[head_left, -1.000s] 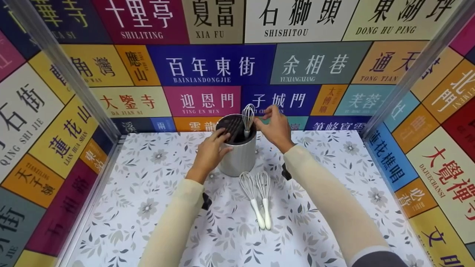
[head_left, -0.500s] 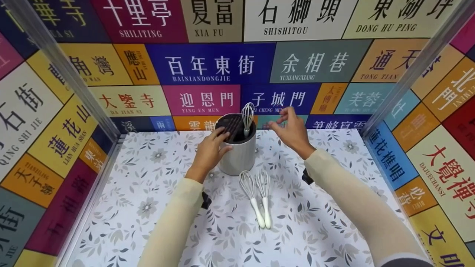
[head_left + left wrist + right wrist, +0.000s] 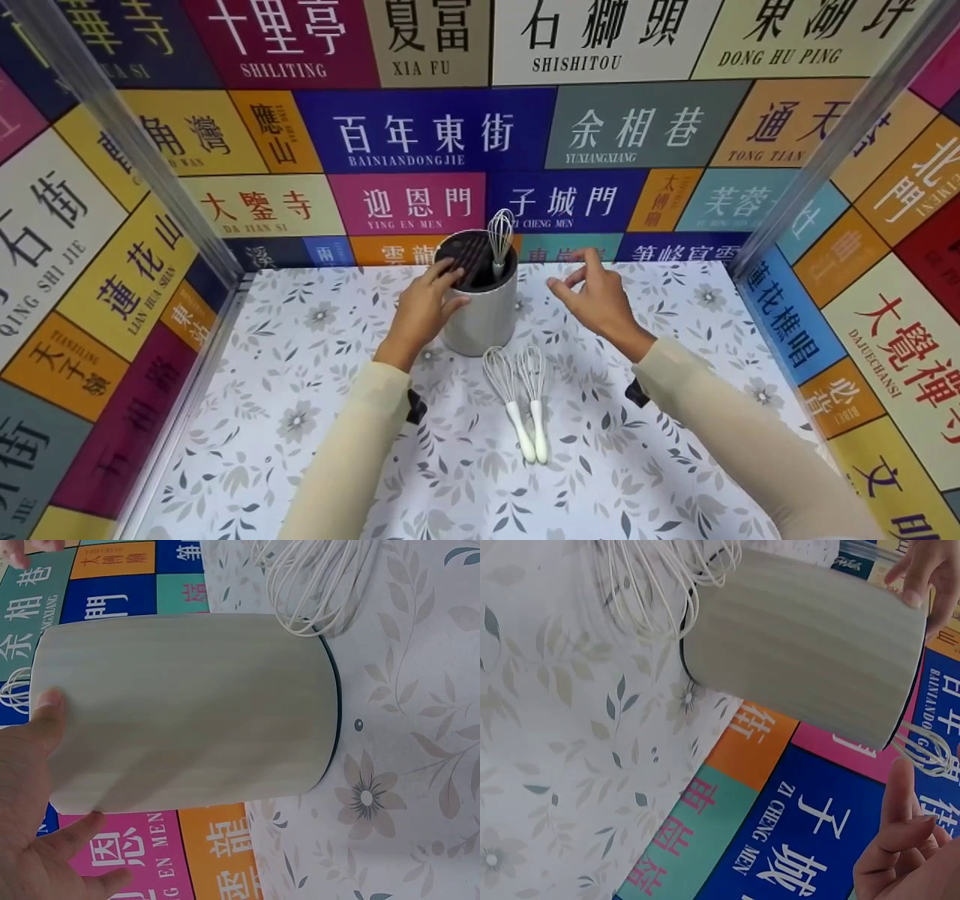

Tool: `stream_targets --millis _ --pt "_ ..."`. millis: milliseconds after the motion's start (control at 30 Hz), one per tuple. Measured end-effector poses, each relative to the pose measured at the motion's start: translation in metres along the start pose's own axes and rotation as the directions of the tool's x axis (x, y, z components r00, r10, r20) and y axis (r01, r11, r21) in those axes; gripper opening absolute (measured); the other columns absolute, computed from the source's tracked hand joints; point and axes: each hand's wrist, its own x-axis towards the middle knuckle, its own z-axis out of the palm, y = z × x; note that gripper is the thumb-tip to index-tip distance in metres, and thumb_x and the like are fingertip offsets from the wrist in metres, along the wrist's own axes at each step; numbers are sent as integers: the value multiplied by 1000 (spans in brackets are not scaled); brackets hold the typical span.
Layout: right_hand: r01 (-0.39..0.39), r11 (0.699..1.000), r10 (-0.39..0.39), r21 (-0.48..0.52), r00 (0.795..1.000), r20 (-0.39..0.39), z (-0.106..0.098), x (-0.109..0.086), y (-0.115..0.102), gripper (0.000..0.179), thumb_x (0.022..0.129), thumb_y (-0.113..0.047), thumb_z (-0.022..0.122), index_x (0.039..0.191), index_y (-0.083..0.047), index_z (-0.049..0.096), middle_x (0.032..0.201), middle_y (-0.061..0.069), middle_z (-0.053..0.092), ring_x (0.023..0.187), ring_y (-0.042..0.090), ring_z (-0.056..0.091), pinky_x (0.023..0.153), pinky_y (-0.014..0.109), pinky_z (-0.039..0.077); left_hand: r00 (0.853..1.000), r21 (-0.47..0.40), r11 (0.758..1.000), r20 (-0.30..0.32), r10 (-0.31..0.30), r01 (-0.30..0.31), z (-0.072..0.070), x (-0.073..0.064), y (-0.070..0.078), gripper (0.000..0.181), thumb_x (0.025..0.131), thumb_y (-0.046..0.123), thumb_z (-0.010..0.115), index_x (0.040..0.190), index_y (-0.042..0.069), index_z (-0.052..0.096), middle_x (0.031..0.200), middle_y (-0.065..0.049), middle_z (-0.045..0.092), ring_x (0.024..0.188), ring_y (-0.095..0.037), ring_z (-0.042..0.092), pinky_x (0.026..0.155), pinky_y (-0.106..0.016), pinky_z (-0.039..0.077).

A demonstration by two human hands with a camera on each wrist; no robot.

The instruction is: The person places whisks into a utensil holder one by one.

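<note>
A light grey cylindrical utensil holder (image 3: 481,322) with a dark slotted insert stands upright at the table's back. One whisk (image 3: 499,238) leans in its right part, wire loops up and handle hidden inside. My left hand (image 3: 421,309) holds the holder by its left rim; the left wrist view has the thumb (image 3: 49,716) against its side. To the right of the holder, my right hand (image 3: 600,298) hangs apart from it with loosely bent fingers and nothing between them. Two white-handled whisks, a left one (image 3: 519,429) and a right one (image 3: 537,427), lie side by side before the holder.
A white tablecloth (image 3: 300,420) with grey flowers and leaves covers the table. Panels with large printed characters enclose the back (image 3: 420,127) and both sides. Clear upright posts run along the corners, such as the right post (image 3: 817,150).
My right hand has drawn away from the whisk in the holder, to the right and then lower toward the table. The left hand, the holder and the lying whisks stay where they were.
</note>
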Motion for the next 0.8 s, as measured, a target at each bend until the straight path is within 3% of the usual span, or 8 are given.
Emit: stream_targets --millis 233,433,800 --pt "-38 999 36 13 996 75 14 -30 14 51 94 -52 69 129 -20 49 88 1 73 59 18 62 58 38 50 1000 6 1000 -1 -1 1 0 0 -1 55 97 39 69 147 19 58 159 -5 45 135 -35 55 112 -55 44" --pt "-56 998 61 -43 987 146 29 -55 26 54 93 -57 67 130 -22 49 86 -2 73 57 14 61 57 35 50 1000 0 1000 14 -26 26 0 0 -1 56 96 39 69 147 19 57 160 -4 44 137 -35 53 115 -53 42" --pt "-92 992 106 -86 979 174 48 -84 41 56 93 -56 68 134 -21 52 86 -5 74 63 11 63 63 37 53 1000 -3 1000 15 -23 23 1 1 -1 56 96 39 70 147 20 58 161 -3 44 137 -35 53 114 -55 42"
